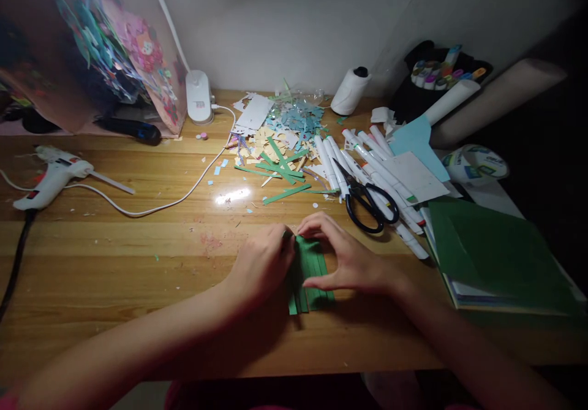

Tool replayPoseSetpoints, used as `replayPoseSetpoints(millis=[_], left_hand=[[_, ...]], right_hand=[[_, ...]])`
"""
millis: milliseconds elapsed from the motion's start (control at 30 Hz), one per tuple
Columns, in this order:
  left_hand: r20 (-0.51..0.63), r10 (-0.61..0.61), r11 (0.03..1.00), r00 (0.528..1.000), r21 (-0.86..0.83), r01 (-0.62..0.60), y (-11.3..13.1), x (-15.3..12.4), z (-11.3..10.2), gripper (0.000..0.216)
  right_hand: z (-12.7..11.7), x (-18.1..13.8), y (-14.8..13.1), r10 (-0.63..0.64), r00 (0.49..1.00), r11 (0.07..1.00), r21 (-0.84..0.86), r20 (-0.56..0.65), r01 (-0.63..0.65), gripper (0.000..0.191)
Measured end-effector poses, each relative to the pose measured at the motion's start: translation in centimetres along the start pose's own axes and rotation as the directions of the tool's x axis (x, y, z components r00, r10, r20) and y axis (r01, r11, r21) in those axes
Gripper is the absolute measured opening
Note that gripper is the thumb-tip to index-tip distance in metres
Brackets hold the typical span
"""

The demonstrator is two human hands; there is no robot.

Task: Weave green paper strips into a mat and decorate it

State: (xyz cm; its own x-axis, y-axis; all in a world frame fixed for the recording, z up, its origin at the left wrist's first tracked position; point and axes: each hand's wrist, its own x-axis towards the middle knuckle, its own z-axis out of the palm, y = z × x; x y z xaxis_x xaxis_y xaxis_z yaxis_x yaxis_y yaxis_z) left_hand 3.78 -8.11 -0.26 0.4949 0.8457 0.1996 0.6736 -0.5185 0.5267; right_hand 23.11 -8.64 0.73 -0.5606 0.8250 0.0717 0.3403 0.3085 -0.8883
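Observation:
A piece of green paper [315, 269], cut into several strips that hang side by side, is between my hands near the table's front edge. My left hand [264, 260] is closed on its upper left side, knuckles up, and hides part of that edge. My right hand [346, 260] curves over the paper from the right. Its bent fingers grip the top edge beside my left fingers, while its thumb lies lower across the strips.
Beyond my hands lie green strips [285, 165] and blue paper scraps [301, 119]. Black-handled scissors [367, 205] rest on white markers [331, 162]. Green sheets [496, 254] are stacked at right. A glue gun [55, 174] and white cable [179, 205] lie at left.

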Motion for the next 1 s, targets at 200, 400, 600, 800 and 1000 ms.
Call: replayPoseSetpoints(millis=[200,400,600,800,1000], left_hand=[[-0.062,-0.030,0.990,0.998,-0.139,0.021,-0.49,-0.82,-0.37,0.017],[-0.070,0.005,0.995,0.998,-0.101,-0.012,-0.49,-1.00,-0.34,0.017],[-0.056,-0.044,0.994,0.997,-0.099,0.038,-0.53,-1.04,-0.35,0.017],[-0.012,-0.077,0.989,0.997,-0.124,0.074,-0.40,-0.97,-0.73,0.015],[-0.011,-0.065,0.991,0.998,-0.121,0.063,-0.43,-0.86,-0.75,0.015]], right_hand=[[0.39,0.18,-0.55,0.029,0.996,0.973,-0.232,0.080,-0.010,0.057],[0.18,0.52,-0.27,0.026,0.998,0.983,-0.185,0.064,-0.013,0.033],[0.20,0.57,-0.06,0.004,0.999,0.980,-0.200,0.053,0.007,0.031],[0.17,0.61,-0.16,0.016,0.998,0.979,-0.201,0.053,-0.005,0.029],[0.60,0.94,0.38,-0.019,0.999,0.981,-0.194,-0.042,0.011,0.011]])
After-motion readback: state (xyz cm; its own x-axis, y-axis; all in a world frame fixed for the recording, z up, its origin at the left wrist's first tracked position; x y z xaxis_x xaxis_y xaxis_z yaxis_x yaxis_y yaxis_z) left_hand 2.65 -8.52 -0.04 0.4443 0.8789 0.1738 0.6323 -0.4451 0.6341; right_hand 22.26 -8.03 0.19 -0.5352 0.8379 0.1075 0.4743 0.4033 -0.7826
